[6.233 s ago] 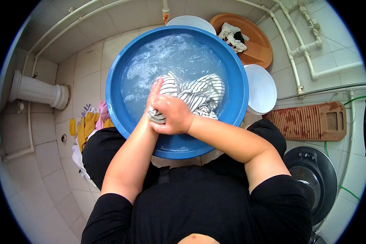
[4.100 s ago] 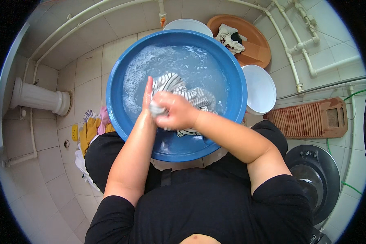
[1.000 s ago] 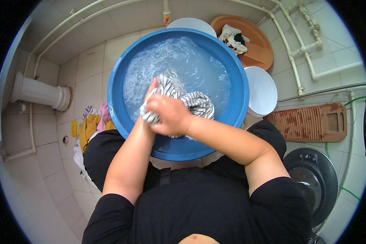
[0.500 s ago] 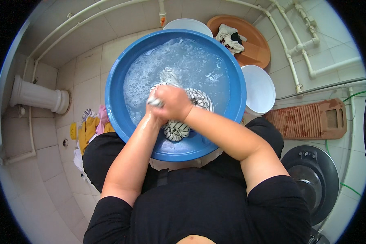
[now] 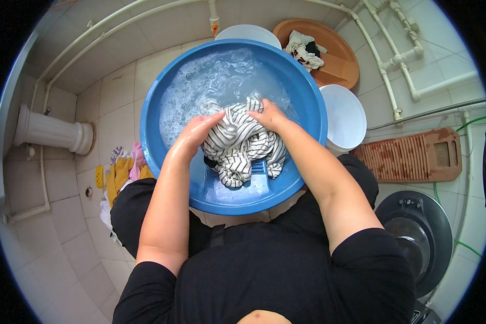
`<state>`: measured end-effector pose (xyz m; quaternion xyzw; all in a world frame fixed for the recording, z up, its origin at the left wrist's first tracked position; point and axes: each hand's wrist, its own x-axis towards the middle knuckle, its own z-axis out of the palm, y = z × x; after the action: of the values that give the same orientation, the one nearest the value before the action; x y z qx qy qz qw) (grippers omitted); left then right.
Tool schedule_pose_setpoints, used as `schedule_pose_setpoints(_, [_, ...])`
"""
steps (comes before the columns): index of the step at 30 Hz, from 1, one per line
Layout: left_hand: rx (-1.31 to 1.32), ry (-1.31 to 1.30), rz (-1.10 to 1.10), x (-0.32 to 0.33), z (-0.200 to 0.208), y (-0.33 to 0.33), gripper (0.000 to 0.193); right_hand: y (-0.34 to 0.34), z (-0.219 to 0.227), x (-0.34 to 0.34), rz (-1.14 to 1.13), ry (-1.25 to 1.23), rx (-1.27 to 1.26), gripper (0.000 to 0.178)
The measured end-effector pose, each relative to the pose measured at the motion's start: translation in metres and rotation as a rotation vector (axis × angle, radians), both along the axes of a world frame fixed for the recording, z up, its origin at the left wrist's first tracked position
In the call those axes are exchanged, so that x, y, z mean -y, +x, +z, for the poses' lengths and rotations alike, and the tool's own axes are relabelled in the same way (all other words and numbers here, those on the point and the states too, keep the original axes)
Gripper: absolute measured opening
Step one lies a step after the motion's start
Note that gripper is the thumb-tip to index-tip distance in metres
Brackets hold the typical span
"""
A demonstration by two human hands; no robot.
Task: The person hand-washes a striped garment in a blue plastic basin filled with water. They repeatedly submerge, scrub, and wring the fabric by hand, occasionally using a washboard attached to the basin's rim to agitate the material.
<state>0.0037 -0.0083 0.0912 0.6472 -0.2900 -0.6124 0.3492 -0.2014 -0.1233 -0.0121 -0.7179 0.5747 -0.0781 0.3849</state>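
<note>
A wet white garment with thin black stripes point(image 5: 233, 143) lies bunched in a big blue tub point(image 5: 150, 129) of sudsy water. My left hand point(image 5: 196, 132) holds the bundle's left side, its thumb over the top and the other fingers partly hidden behind the cloth. At the upper right, my right hand point(image 5: 271, 115) grips a raised fold between thumb and fingers. Under the garment, a ridged blue scrubbing slope point(image 5: 259, 168) shows at the tub's near side. A dark patch peeks out at the cloth's left edge.
Beyond the tub stand a white basin point(image 5: 248, 33) and a brown tub point(image 5: 346, 59) with clothes in it. On the right are a white bucket point(image 5: 344, 117), a brown washboard point(image 5: 407, 156) and a black basin point(image 5: 440, 232). Coloured clothes point(image 5: 121, 170) lie at left.
My hands were clasped together around the twisted cloth. Now they are apart on either side of it, and the garment is spread wider over the scrubbing slope.
</note>
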Motion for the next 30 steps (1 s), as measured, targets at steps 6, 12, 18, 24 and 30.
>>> schedule_pose_setpoints(6, [-0.027, 0.161, -0.104, 0.002, 0.012, 0.008, 0.046, -0.015, -0.006, 0.014, -0.458, 0.159, 0.505, 0.06])
schedule_pose_setpoints(12, [0.577, -0.108, -0.418, 0.004, -0.007, -0.008, 0.05, 0.005, -0.004, -0.001, 0.016, 0.097, 0.161, 0.074])
schedule_pose_setpoints(18, [-0.009, -0.277, -0.112, 0.002, -0.034, -0.007, 0.052, -0.008, -0.003, 0.001, -0.458, 0.015, 0.117, 0.067])
schedule_pose_setpoints(24, [-0.832, 0.076, 0.214, 0.003, -0.074, 0.015, 0.067, 0.05, 0.018, -0.037, -0.026, -0.343, 0.299, 0.038])
schedule_pose_setpoints(30, [-1.135, -0.182, 0.134, 0.0, -0.083, 0.024, 0.057, 0.086, 0.115, -0.103, 0.593, -0.608, 0.535, 0.023])
